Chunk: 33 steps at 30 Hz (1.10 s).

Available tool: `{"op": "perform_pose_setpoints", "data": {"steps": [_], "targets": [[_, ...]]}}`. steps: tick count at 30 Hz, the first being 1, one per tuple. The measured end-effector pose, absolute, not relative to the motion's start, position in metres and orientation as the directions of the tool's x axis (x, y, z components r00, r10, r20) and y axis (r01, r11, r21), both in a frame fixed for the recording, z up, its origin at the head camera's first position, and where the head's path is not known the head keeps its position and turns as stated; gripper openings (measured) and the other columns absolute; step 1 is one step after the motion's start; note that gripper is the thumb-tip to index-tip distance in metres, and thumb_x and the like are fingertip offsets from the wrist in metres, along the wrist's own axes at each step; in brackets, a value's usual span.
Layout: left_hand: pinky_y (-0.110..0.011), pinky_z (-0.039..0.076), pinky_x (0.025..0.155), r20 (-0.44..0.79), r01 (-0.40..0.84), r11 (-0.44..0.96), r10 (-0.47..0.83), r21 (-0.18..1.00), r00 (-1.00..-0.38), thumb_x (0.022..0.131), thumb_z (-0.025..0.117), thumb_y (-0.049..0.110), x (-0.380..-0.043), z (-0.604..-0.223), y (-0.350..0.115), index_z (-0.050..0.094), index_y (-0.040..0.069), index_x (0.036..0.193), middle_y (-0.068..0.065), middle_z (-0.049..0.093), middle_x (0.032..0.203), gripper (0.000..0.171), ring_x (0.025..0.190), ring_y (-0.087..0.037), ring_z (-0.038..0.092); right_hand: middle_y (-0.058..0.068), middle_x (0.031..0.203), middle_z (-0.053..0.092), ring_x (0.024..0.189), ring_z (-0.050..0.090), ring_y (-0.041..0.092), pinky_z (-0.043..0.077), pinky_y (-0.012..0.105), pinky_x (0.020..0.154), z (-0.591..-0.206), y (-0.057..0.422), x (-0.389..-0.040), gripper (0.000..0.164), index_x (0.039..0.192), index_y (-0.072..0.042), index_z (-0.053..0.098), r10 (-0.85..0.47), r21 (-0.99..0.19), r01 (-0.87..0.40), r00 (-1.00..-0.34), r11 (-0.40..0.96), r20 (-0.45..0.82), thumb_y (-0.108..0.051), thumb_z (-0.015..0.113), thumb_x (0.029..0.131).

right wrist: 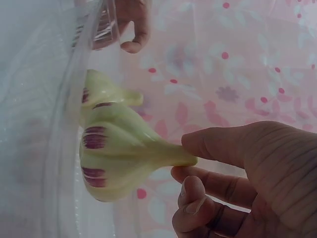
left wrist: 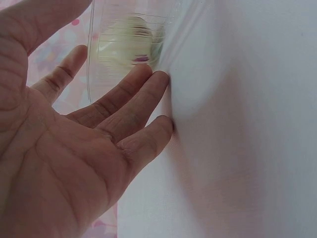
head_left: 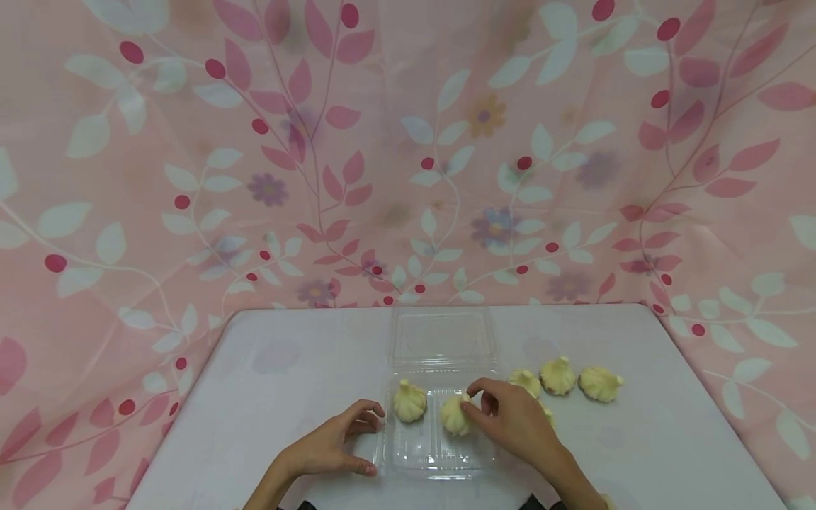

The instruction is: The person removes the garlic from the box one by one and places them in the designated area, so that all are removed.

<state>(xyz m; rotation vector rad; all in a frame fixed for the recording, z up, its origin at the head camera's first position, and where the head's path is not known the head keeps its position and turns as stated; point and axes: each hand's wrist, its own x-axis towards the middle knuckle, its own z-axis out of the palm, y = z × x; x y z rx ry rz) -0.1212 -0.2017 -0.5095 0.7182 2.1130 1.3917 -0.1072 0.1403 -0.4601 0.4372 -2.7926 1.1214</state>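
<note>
Right grip (right wrist: 270, 176), pinched garlic bulb (right wrist: 121, 151), pale yellow, purple-streaked

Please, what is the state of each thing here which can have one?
Clear container: open.
Its lid: folded back.
Right hand: pinching.
Held garlic bulb: gripped by its stem.
Bulb in container's left side: upright.
Rightmost bulb: tipped, stem rightward.
Bulb next to it: upright.
Two bulbs beyond right hand: partly hidden.
Left hand: relaxed, beside container.
</note>
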Motion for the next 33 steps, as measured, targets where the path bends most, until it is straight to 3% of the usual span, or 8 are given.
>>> {"op": "perform_pose_setpoints", "data": {"steps": [33], "targets": [[-0.035,0.038,0.11,-0.117,0.168,0.343,0.673,0.924,-0.73,0.076,0.087,0.02,-0.122,-0.512,-0.202,0.039,0.011,0.139,-0.012,0.054,0.125,0.079,0.127,-0.026,0.051,-0.013,0.062,0.048,0.054,0.046,0.003,0.038,0.021,0.048,-0.431,0.195,-0.11,0.013,0.091,-0.025,0.067,-0.182,-0.676,-0.346,-0.935,0.651,0.303,-0.029,0.079,0.086]]}}
